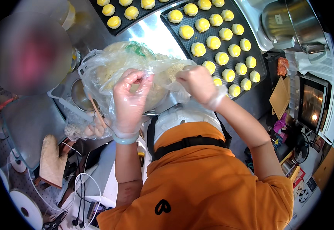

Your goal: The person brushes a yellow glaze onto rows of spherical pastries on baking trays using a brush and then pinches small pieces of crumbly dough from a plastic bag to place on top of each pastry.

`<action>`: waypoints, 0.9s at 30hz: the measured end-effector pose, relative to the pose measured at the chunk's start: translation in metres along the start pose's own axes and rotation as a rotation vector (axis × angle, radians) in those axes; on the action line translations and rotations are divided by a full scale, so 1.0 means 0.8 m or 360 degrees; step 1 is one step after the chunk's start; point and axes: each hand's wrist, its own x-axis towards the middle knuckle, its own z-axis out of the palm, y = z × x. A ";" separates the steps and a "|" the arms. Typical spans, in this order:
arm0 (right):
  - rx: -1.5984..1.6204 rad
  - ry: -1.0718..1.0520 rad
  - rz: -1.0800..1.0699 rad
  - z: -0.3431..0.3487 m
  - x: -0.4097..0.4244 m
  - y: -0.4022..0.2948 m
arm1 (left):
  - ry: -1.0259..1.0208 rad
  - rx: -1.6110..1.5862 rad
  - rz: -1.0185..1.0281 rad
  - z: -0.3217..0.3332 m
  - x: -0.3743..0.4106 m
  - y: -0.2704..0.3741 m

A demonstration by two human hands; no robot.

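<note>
My left hand (132, 97), in a clear plastic glove, pinches the film of a clear plastic bag between thumb and fingertips. On the other side, my right hand (198, 83) has its fingers curled on the bag's edge and looks slightly blurred. Between the hands, a small clear bag of pale seeds (175, 72), apparently sesame, shows through the film. Behind them lies a large crumpled plastic bag (106, 69) with green print and pale contents. To the right, a black baking tray (194, 43) carries rows of round pastries (213, 42) with glossy yellow tops.
Another pastry tray (123, 24) stands at the back. Left of the bags are a metal bowl (80, 93), a wooden-handled utensil (96, 110) and a bag of eggshells (90, 129). An oven mitt (51, 161) hangs lower left. A lit oven (312, 103) stands at right.
</note>
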 end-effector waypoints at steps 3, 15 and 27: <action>0.0390 0.0352 0.0145 -0.059 -0.018 -0.001 | 0.0002 -0.0016 -0.0040 -0.005 0.001 0.000; 0.0266 0.0501 0.0931 -0.040 -0.061 0.175 | -0.0007 0.0002 -0.0053 -0.004 0.003 -0.002; 0.0221 0.0496 0.0936 -0.033 -0.061 0.183 | 0.0011 0.0008 -0.0104 -0.005 0.002 -0.001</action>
